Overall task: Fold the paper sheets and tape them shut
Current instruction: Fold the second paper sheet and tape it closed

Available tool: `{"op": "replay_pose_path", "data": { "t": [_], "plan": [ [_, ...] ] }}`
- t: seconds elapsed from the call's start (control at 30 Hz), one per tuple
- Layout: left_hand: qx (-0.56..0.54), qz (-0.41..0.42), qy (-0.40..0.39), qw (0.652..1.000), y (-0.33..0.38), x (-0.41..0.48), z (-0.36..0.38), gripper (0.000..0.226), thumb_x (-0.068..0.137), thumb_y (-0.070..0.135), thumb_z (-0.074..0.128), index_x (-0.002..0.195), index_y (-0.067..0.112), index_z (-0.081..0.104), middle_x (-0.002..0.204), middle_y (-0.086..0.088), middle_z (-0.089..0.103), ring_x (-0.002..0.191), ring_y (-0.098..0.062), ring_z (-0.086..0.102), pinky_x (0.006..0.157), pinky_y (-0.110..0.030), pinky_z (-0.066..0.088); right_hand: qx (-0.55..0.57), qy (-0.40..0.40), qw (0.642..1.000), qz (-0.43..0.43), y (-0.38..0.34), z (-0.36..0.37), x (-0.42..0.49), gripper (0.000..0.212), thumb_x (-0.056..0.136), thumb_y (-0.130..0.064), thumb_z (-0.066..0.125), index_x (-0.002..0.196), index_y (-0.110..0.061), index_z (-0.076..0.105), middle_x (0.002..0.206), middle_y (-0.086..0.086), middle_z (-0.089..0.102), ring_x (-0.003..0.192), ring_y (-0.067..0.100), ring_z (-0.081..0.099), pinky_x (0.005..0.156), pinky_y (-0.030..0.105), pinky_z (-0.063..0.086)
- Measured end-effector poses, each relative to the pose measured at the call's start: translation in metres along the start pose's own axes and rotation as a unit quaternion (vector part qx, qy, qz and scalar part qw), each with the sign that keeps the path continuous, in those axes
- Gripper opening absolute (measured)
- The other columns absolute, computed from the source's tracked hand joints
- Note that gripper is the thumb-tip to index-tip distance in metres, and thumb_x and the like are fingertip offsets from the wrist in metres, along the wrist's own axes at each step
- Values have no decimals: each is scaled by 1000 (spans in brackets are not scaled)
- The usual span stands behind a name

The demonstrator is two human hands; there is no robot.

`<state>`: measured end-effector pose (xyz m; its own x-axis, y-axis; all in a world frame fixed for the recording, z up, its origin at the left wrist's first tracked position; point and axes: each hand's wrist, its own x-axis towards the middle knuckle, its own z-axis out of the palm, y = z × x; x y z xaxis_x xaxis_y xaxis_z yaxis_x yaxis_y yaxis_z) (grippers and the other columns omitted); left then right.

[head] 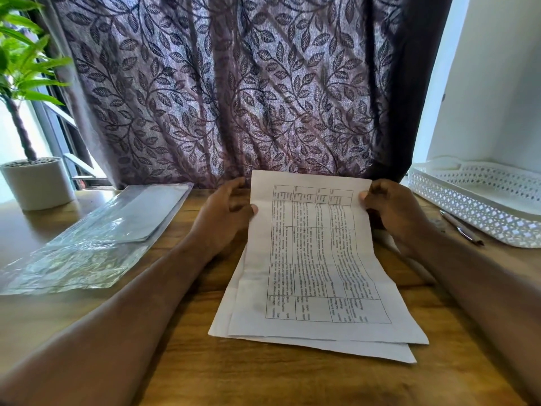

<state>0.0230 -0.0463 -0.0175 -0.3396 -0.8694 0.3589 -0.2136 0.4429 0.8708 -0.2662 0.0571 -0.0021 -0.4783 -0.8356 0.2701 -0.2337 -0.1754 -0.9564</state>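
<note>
Where the wooden table [181,376] met the window at the far left, a white pot [38,186] stood, topped with small pebbles and holding a green-leaved plant [20,68] on a thin stem. To its right a clear plastic packet [82,253] lay flat on the table, with a pale envelope-like piece [140,218] inside its far half.

The left hand [225,218] gripped the left edge of the top paper sheet [316,253], thumb on the printed face and fingers curled behind. That sheet, bearing a printed grid, was lifted at its far end. Its near end rested on the lower sheets [223,322], which lay flat at the table's middle. The right hand [392,209] pinched the right edge near the far corner, thumb in front and fingers behind.

A pen [461,228] lay just beside a white lattice tray [468,206] at the far right. Whether that tray held anything could not be told.
</note>
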Motion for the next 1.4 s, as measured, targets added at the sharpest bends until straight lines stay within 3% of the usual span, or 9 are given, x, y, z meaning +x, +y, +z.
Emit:
{"op": "replay_pose_path", "data": {
  "t": [0.17,0.27,0.4,0.57,0.8,0.93,1.07,1.2,1.4],
  "plan": [
    [-63,0,51,997,15,-7,2,22,94,10,67,116,13,65,105,2,76,92,-13,75,74,-28,62,57,-37,998,-4,-6,2,-4,10,101,-9,54,105,-6,63,107,15,74,97,31,73,79,44,60],
    [-79,8,55,995,18,-11,0,11,94,10,66,101,17,69,102,0,77,91,-16,75,76,-31,63,99,-81,992,-3,-11,1,-8,18,97,-4,59,115,-2,62,106,14,76,96,28,75,70,37,62],
    [-123,-5,73,990,19,-10,-4,5,94,10,66,96,15,67,103,-9,77,93,-25,75,81,-42,62,130,-161,978,16,-13,-1,-14,25,92,8,59,115,1,66,108,20,75,100,32,74,77,39,64],
    [-182,-2,22,983,19,-12,-7,14,88,-5,66,98,5,63,105,-24,72,98,-38,70,86,-49,60,157,-150,976,25,-14,2,-15,18,91,10,57,105,5,68,97,20,75,93,33,75,69,32,63],
    [-192,35,-7,981,18,-13,-6,9,85,-3,63,89,3,67,88,-10,74,85,-23,71,68,-30,61,142,-173,973,48,-16,-6,-13,21,95,5,54,101,2,73,102,23,75,91,36,74,65,37,65],
    [-200,3,3,980,21,-16,-7,28,92,-11,47,84,0,72,87,-16,75,84,-30,72,67,-33,62,134,-186,972,53,-15,-6,-11,31,99,3,42,98,6,73,104,26,74,87,36,73,61,33,63],
    [-206,-29,10,978,22,-16,-9,33,98,2,41,88,-4,72,89,-22,75,82,-32,72,68,-36,63,158,-184,968,62,-14,-9,-12,39,99,-7,39,90,2,75,94,22,72,78,27,67,55,30,60],
    [-69,24,14,997,11,-10,-10,2,85,14,76,85,16,76,93,-23,74,86,-33,72,80,-51,59,66,-158,985,32,-12,-4,-13,12,94,-3,63,99,-3,73,96,21,75,87,30,74,73,42,64],
    [237,88,19,967,12,-7,-6,5,92,27,70,94,28,75,90,16,72,81,-3,67,70,-28,55,-4,-125,991,-38,-15,7,-19,18,93,0,65,104,-11,73,92,10,79,89,27,76,72,43,64]
  ]
}}
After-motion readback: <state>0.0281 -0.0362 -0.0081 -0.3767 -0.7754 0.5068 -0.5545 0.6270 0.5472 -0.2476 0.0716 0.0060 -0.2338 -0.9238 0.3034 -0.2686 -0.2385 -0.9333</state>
